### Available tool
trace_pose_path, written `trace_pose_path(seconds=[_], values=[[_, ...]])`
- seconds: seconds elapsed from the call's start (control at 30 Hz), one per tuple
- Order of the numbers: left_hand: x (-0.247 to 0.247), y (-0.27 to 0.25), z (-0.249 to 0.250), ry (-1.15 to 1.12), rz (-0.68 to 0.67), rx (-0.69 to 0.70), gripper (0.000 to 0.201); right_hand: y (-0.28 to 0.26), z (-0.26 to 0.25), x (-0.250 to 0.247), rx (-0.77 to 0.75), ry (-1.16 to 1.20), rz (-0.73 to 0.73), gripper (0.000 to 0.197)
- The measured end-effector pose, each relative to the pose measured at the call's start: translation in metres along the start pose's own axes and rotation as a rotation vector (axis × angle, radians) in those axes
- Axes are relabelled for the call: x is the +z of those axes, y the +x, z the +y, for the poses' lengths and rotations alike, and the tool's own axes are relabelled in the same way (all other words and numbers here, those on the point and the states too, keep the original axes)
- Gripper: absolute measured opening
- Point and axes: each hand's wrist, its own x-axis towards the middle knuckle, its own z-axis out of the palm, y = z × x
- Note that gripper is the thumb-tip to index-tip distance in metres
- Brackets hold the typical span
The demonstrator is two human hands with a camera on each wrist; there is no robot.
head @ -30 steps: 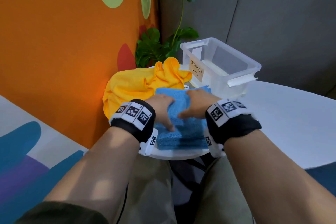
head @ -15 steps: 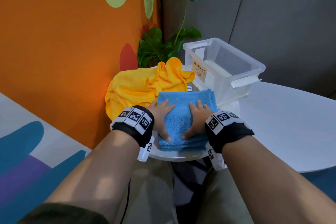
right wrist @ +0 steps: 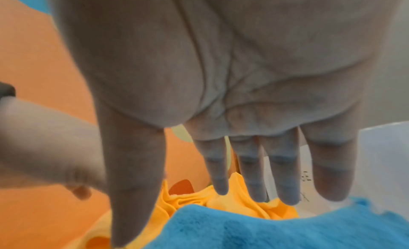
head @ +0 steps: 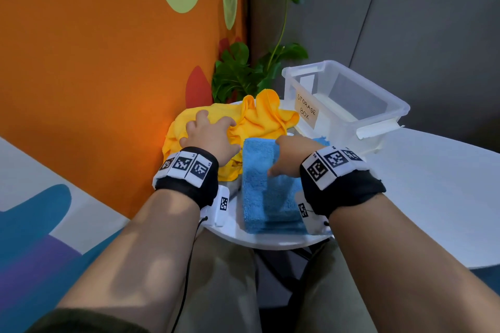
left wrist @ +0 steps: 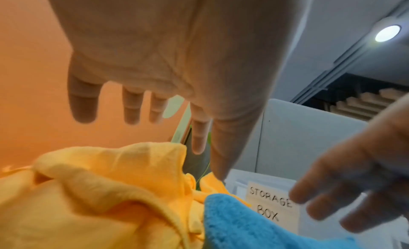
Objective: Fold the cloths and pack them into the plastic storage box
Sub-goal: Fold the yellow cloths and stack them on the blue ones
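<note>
blue cloth [head: 266, 184] folded on table [head: 422, 192] under flat, uncurled right hand [head: 290, 155], yellow cloth [head: 243, 123] unfolded beneath spread, empty left hand [head: 209, 135], storage box [head: 349, 105] apparently holds 0 cloths
</note>
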Motion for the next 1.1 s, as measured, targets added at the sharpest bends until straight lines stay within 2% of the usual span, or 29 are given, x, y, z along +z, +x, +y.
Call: trace_pose_path(seconds=[0.07, 0.13, 0.2, 0.33, 0.43, 0.6, 0.77, 0.87, 0.97, 1.1], values=[[0.003, 0.003, -0.006, 0.029, -0.093, -0.023, 0.056, 0.003, -0.006, -0.001, -0.011, 0.017, 0.022, 0.064], [0.009, 0.009, -0.012, 0.012, -0.108, -0.02, 0.056, 0.006, -0.011, -0.002, -0.019, 0.053, 0.037, 0.06], [0.012, 0.013, -0.017, -0.089, -0.009, -0.016, 0.051, 0.01, -0.015, -0.002, -0.024, 0.1, 0.058, 0.058], [-0.001, 0.013, -0.024, -0.321, 0.33, -0.01, 0.027, 0.019, -0.02, -0.003, -0.035, 0.176, 0.11, 0.053], [-0.012, 0.012, -0.027, -0.397, 0.455, 0.048, 0.005, 0.025, -0.024, -0.005, -0.053, 0.253, 0.17, 0.053], [-0.037, 0.009, -0.028, -0.542, 0.45, 0.285, 0.018, 0.034, -0.035, -0.012, -0.119, 0.421, 0.367, 0.052], [-0.069, -0.007, -0.02, -0.656, 0.352, 0.568, 0.023, 0.039, -0.042, -0.019, -0.284, 0.515, 0.548, 0.061], [-0.083, -0.017, -0.014, -0.695, 0.311, 0.674, 0.025, 0.043, -0.045, -0.022, -0.324, 0.5, 0.545, 0.045], [-0.092, -0.02, -0.013, -0.662, 0.348, 0.69, 0.025, 0.044, -0.041, -0.022, -0.259, 0.39, 0.552, 0.016], [-0.103, -0.014, -0.027, -0.476, 0.492, 0.51, 0.036, 0.05, -0.017, -0.02, -0.082, 0.383, 0.554, 0.019]])
